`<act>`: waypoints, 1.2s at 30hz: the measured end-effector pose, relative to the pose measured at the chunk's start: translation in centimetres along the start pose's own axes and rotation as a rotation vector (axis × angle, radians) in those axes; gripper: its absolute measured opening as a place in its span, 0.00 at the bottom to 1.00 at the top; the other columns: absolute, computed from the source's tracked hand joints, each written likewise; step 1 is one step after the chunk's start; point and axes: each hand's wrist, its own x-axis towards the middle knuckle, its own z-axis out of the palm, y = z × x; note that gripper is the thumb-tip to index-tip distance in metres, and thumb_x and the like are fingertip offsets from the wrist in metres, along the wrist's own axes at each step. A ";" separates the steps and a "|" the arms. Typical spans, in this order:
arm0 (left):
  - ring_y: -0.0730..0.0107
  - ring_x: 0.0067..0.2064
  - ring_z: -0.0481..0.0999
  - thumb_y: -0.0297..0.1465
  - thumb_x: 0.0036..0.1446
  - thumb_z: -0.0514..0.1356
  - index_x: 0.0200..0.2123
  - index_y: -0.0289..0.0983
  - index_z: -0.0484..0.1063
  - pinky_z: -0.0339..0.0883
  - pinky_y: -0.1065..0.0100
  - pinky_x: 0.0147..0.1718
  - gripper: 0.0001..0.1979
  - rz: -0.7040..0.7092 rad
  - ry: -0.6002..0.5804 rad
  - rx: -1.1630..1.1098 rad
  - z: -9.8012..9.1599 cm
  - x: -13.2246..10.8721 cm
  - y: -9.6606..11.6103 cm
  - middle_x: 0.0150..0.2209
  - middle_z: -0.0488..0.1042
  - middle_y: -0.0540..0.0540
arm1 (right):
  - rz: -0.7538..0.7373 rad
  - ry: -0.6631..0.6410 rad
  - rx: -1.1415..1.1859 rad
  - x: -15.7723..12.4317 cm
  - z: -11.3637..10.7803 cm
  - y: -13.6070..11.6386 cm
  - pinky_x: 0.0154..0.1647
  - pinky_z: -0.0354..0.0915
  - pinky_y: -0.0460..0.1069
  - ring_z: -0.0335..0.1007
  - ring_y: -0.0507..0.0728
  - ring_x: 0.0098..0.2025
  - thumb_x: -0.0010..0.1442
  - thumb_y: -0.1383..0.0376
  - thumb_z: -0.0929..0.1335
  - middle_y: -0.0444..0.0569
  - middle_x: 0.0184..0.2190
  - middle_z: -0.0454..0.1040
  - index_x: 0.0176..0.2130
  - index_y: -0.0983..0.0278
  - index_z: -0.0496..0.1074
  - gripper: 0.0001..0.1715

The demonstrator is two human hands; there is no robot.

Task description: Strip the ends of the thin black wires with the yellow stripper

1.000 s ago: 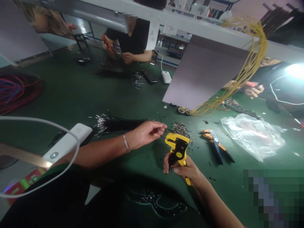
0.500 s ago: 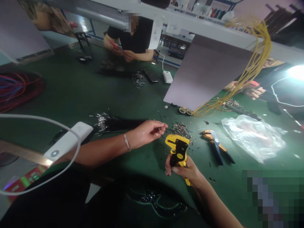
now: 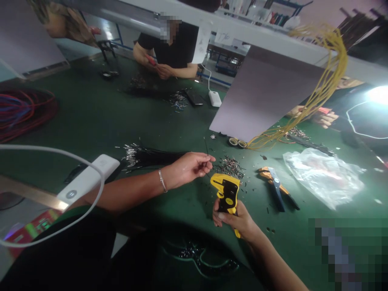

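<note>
My left hand (image 3: 188, 167) pinches a thin black wire (image 3: 206, 146) that sticks up from its fingertips, just left of a heap of small metal terminals (image 3: 230, 165). My right hand (image 3: 236, 220) is wrapped round the handles of a yellow and black wire stripper (image 3: 226, 192), its head pointing up toward the left hand. A bundle of black wires with bare metal ends (image 3: 145, 155) lies on the green table (image 3: 91, 117) behind my left wrist.
A second orange and blue stripper (image 3: 275, 184) and a clear plastic bag (image 3: 324, 176) lie to the right. Yellow wires (image 3: 321, 89) hang from an overhead rail. A white power bank (image 3: 87, 178) with cable sits left. Another person (image 3: 172, 52) works across the table; a further hand (image 3: 325, 117) rests far right.
My left hand has lifted the black wire slightly so its end stands higher. The stripper in my right hand has shifted a little down and stayed upright.
</note>
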 end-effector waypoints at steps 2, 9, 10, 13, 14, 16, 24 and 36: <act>0.79 0.20 0.64 0.22 0.58 0.54 0.33 0.29 0.72 0.53 0.75 0.18 0.07 0.030 0.006 0.033 0.2 -0.4 0.3 0.21 0.68 0.47 | 0.002 0.018 -0.033 0.0 0.0 0.0 0.25 0.62 0.51 0.63 0.52 0.22 0.54 0.57 0.74 0.43 0.21 0.67 0.35 0.65 0.69 0.17; 0.73 0.28 0.73 0.23 0.60 0.56 0.39 0.28 0.73 0.66 0.70 0.32 0.07 0.172 0.062 0.088 0.4 -1.0 0.9 0.27 0.74 0.42 | 0.011 0.091 -0.155 0.1 0.0 0.2 0.24 0.61 0.49 0.61 0.51 0.22 0.53 0.56 0.74 0.42 0.21 0.66 0.34 0.65 0.67 0.18; 0.72 0.29 0.75 0.23 0.60 0.56 0.40 0.28 0.73 0.68 0.68 0.34 0.07 0.172 0.063 0.073 0.4 -1.0 1.0 0.28 0.75 0.41 | 0.008 0.110 -0.174 0.1 0.0 0.3 0.25 0.61 0.48 0.61 0.51 0.22 0.53 0.56 0.74 0.42 0.21 0.65 0.34 0.65 0.67 0.18; 0.66 0.32 0.77 0.22 0.61 0.54 0.40 0.28 0.72 0.70 0.61 0.40 0.08 0.149 0.013 -0.006 0.3 -0.9 1.1 0.29 0.76 0.40 | 0.020 0.145 -0.237 0.0 0.1 0.5 0.25 0.60 0.48 0.61 0.51 0.23 0.54 0.55 0.73 0.43 0.22 0.65 0.34 0.64 0.67 0.18; 0.66 0.32 0.77 0.22 0.61 0.54 0.39 0.28 0.72 0.70 0.59 0.40 0.08 0.143 -0.005 -0.036 0.3 -0.8 1.2 0.29 0.75 0.40 | 0.026 0.151 -0.262 0.0 0.2 0.5 0.25 0.60 0.48 0.60 0.51 0.23 0.54 0.55 0.72 0.43 0.22 0.65 0.34 0.64 0.67 0.18; 0.68 0.29 0.76 0.20 0.60 0.52 0.37 0.28 0.72 0.70 0.61 0.37 0.08 0.143 -0.016 -0.080 0.3 -0.8 1.3 0.26 0.73 0.42 | 0.032 0.167 -0.328 0.0 0.2 0.4 0.26 0.60 0.48 0.60 0.52 0.24 0.54 0.55 0.72 0.43 0.24 0.65 0.34 0.64 0.67 0.17; 0.83 0.16 0.52 0.14 0.53 0.52 0.30 0.28 0.71 0.49 0.74 0.19 0.10 0.175 0.004 -0.006 0.6 -1.1 1.4 0.16 0.60 0.52 | -0.051 0.187 -0.710 0.0 1.2 -0.9 0.28 0.61 0.47 0.61 0.52 0.26 0.55 0.63 0.67 0.44 0.25 0.66 0.33 0.64 0.66 0.07; 0.84 0.16 0.49 0.17 0.58 0.53 0.25 0.29 0.71 0.40 0.72 0.18 0.12 0.203 -0.019 0.241 1.6 -2.8 2.0 0.14 0.55 0.54 | -0.539 0.278 -1.512 -0.2 0.5 -0.7 0.27 0.58 0.48 0.65 0.57 0.26 0.49 0.70 0.62 0.48 0.26 0.69 0.37 0.63 0.62 0.12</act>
